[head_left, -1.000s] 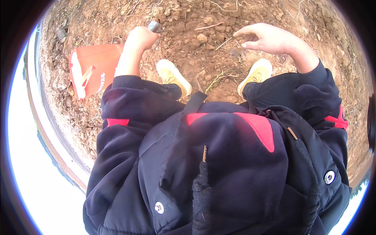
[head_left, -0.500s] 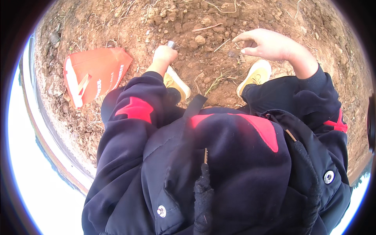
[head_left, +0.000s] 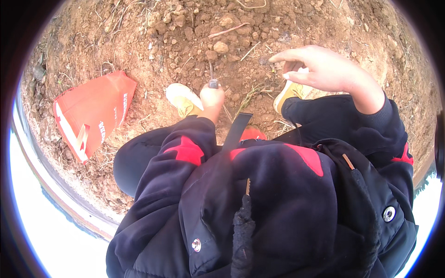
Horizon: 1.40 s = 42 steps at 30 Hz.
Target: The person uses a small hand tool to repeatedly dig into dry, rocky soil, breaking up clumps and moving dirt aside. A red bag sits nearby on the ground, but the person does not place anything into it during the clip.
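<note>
Between my two shoes, my left hand (head_left: 212,98) is closed around the grip of a small hand tool (head_left: 213,84). A thin metal shaft points away from the grip toward the loose soil, and its far end is hard to make out against the dirt. My right hand (head_left: 327,69) hovers near the right shoe (head_left: 288,93). Its thumb and forefinger are spread apart, and nothing shows between them; the other fingers are mostly hidden. The left shoe (head_left: 184,98), yellow with a pale toe, is just left of my left hand.
An orange bag (head_left: 92,113) with pale handles lies flat on the ground at the left. Clods, a light stone (head_left: 220,47), a reddish root or stick (head_left: 229,30) and dry stalks lie ahead. Some green-yellow grass (head_left: 249,98) is between my feet.
My left hand has moved right and closer to me with the tool, whose thin shaft now shows. The right hand is slightly nearer. Bag and ground have shifted left in view.
</note>
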{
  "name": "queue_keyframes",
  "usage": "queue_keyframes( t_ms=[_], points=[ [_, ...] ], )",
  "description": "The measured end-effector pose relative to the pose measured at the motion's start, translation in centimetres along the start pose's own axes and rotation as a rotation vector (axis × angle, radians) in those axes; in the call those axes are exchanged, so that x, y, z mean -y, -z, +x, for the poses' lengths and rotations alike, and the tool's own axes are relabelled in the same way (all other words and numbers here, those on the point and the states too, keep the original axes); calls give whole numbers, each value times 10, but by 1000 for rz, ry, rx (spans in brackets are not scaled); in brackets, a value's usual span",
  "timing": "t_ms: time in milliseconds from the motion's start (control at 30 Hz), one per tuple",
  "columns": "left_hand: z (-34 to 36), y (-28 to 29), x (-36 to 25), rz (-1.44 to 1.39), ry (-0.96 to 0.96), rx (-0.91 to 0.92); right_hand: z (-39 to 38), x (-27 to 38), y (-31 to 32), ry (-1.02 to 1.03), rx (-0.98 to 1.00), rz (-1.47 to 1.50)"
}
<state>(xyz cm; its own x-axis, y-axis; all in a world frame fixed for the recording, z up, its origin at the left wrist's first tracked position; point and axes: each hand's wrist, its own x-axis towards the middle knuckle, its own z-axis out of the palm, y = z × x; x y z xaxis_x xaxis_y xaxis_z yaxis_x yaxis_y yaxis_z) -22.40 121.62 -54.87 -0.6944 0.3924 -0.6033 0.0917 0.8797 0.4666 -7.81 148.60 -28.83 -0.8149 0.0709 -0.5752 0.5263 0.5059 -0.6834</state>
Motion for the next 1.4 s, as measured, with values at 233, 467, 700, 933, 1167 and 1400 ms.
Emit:
queue_keyframes(
  t_ms=[233,467,700,933,1167,1400],
  points=[
    [41,38,21,66,-27,30,-5,2,-2,-1,-5,-10],
    [55,59,-21,434,-29,77,-4,7,-1,6,-1,-135],
    [90,93,-88,-122,27,204,-15,0,0,132,-118,-145],
    [64,95,-81,-123,9,135,-34,4,6,99,-120,-128],
    [35,145,-130,38,-167,-23,-32,14,6,167,-86,-142],
    [8,199,-187,156,-443,-263,-19,-3,7,118,-154,-243]
  ],
)
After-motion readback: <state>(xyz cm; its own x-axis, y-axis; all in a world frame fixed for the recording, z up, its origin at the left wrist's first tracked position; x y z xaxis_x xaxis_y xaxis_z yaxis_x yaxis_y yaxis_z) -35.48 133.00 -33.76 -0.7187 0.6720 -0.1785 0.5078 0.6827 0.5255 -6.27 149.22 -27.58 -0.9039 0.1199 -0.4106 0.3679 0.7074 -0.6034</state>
